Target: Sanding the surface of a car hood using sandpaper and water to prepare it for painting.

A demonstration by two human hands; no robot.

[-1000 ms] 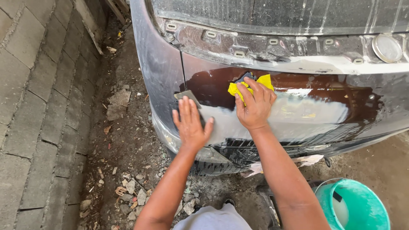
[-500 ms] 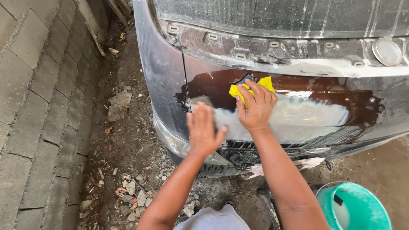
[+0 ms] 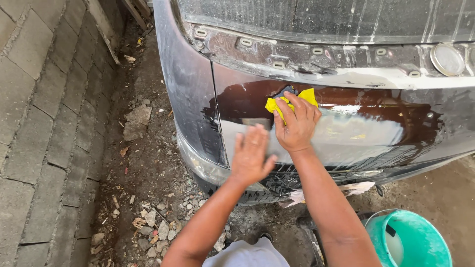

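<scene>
Rough ground of dirt and loose stones [image 3: 158, 227] lies beside a wall of grey concrete blocks [image 3: 44, 123] on the left, seen from above. Between that wall and a car's rear bumper [image 3: 193, 99] runs a narrow strip of earth, littered with rubble and dry leaves. The bumper fills the upper right of the view; its curved corner stands nearest the wall, and its dark brown panel [image 3: 386, 113] is wet and glossy, with a pale sanded patch across the middle.

The person's right hand [image 3: 296, 126] presses flat on the panel, fingers bent over a yellow cloth [image 3: 277, 103] held against the paint near the panel's upper edge. The left hand [image 3: 251, 155] is open, fingers spread, blurred, at the bumper's lower left part just beside the right hand; whether it touches the surface cannot be told.

Below the bumper, a teal bucket [image 3: 420, 242] holding water sits at the lower right, close to the right forearm. A scrap of pale paper [image 3: 356, 188] lies under the bumper's lower edge.
</scene>
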